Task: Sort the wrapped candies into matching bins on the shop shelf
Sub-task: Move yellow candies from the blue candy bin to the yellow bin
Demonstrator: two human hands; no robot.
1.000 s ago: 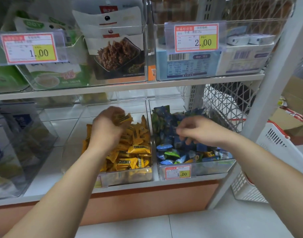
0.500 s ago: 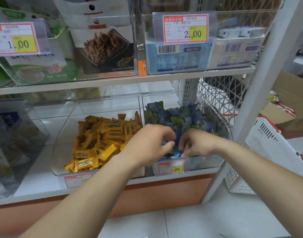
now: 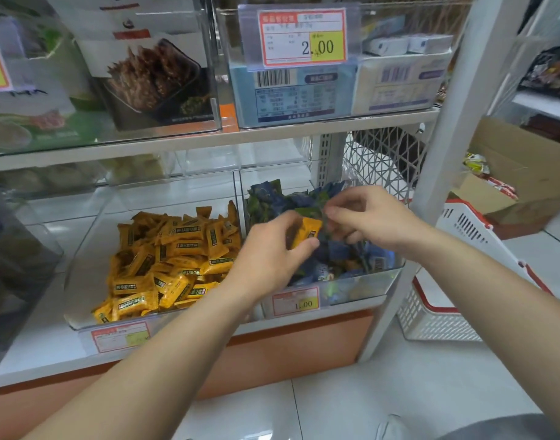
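Over the clear plastic bin of blue-wrapped candies, the left hand pinched a small orange dark-labelled wrapped candy between its fingers; the right hand curled beside it, grip unclear.

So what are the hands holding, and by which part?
Left hand pinches a yellow candy by its lower end. Right hand is among the blue candies; a hold cannot be told.

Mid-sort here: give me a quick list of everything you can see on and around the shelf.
Yellow candies: many, yellow, left clear bin.
Blue and green candies: many, blue-green, right clear bin.
Stray yellow candy: one, yellow, over the right clear bin.
Snack packs: several, mixed colours, upper shelf.
Basket: one, white with red trim, beside the shelf, right.
Left hand: one, pinches the stray yellow candy.
Right hand: one, fingers among the blue and green candies; grip unclear.
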